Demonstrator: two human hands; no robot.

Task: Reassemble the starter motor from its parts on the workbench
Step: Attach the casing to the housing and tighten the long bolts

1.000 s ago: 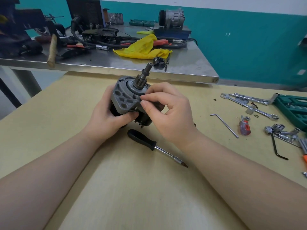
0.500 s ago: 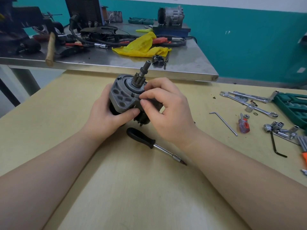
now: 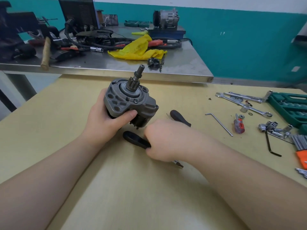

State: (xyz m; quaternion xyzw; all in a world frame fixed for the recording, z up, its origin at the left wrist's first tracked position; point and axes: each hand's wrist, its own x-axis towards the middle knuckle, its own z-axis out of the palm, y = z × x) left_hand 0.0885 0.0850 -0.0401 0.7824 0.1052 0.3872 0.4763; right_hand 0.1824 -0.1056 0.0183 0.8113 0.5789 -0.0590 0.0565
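- Head view: the grey cast-metal starter motor with its splined pinion shaft (image 3: 131, 103) sits at centre of the pale wooden tabletop (image 3: 49, 130), shaft tilted toward 1 o'clock
- Left hand (image 3: 106, 120) wraps the housing from 9 o'clock, thumb pressed across the front flange, grip curled tight round the motor
- Right hand (image 3: 164, 141), at 5 o'clock from the motor, lies palm down with fingers curled over the black-handled screwdriver (image 3: 136, 140); its grip appears to pinch the handle
- To do this well: seat the handle fully in the palm before lifting, keep the motor steady, then meet the small screw (image 3: 135, 101) on the flange squarely
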